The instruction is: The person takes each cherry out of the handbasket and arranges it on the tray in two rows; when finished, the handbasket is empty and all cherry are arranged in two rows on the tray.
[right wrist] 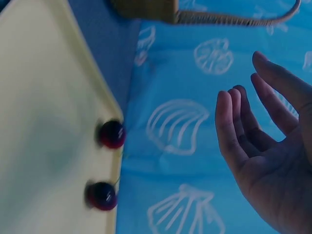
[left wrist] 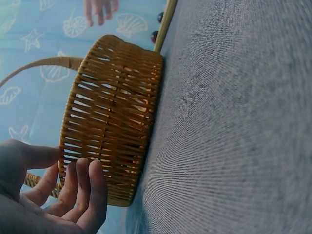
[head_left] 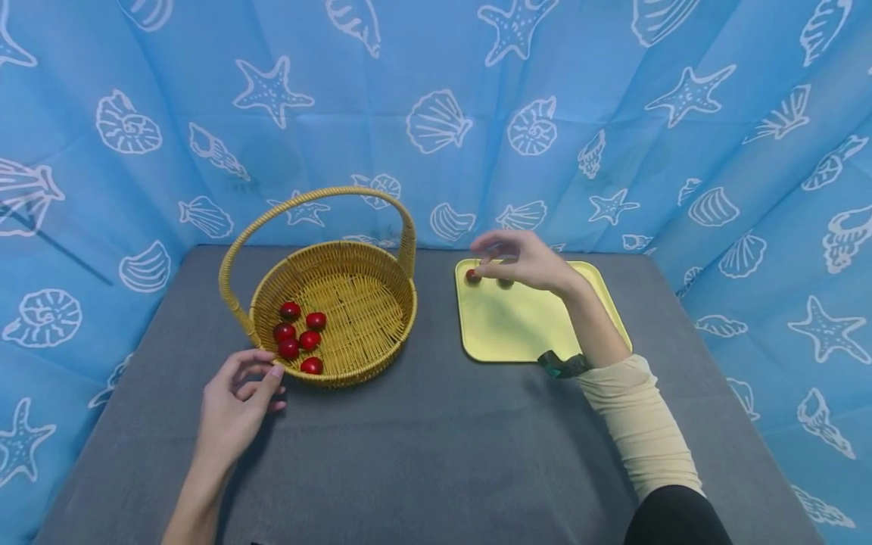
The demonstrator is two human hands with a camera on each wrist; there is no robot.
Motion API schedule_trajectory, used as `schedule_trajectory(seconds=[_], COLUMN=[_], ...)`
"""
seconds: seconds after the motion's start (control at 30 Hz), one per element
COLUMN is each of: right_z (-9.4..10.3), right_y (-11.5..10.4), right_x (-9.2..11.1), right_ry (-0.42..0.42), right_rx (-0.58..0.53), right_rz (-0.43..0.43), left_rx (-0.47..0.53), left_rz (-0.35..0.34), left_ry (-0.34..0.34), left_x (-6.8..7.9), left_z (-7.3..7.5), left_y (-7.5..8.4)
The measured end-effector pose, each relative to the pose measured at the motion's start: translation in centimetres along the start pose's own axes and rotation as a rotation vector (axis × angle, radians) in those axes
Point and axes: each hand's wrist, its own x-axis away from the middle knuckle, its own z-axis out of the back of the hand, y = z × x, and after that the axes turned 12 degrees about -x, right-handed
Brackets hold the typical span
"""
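Observation:
My left hand [head_left: 235,401] is at the near left side of a yellow wicker basket [head_left: 371,363], its thumb and forefinger pinching the rim. In the left wrist view its other fingers [left wrist: 97,190] lie loosely bent beside the woven wall. Several red cherries [head_left: 311,365] lie in the basket's left part. Above the back of a pale yellow tray [head_left: 518,341] hovers my right hand [head_left: 521,261], fingers relaxed and holding nothing. Two dark red cherries, one at the tray's back left corner [right wrist: 112,134] and another beside it [right wrist: 102,196], lie beneath that hand.
A tall arched handle [head_left: 309,198] rises over the basket. Grey cloth [head_left: 436,454] covers the table. Behind it and at both sides hangs a blue curtain [head_left: 470,91] with white shells and starfish.

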Motion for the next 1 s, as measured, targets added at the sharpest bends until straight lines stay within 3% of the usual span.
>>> schedule_trajectory(seconds=[0.3,1.0], right_z=[-3.1,-11.7], right_y=[-2.8,-6.8], right_x=[-0.8,-6.4], right_ry=[-0.17,-0.44], right_rx=[-0.042,-0.089], right_rz=[0.159,0.27], left_rx=[0.007,0.034], left_rz=[-0.005,-0.014], left_ry=[-0.011,-0.016], left_x=[-0.1,0.0], left_z=[0.1,0.3], left_y=[-0.1,-0.1])
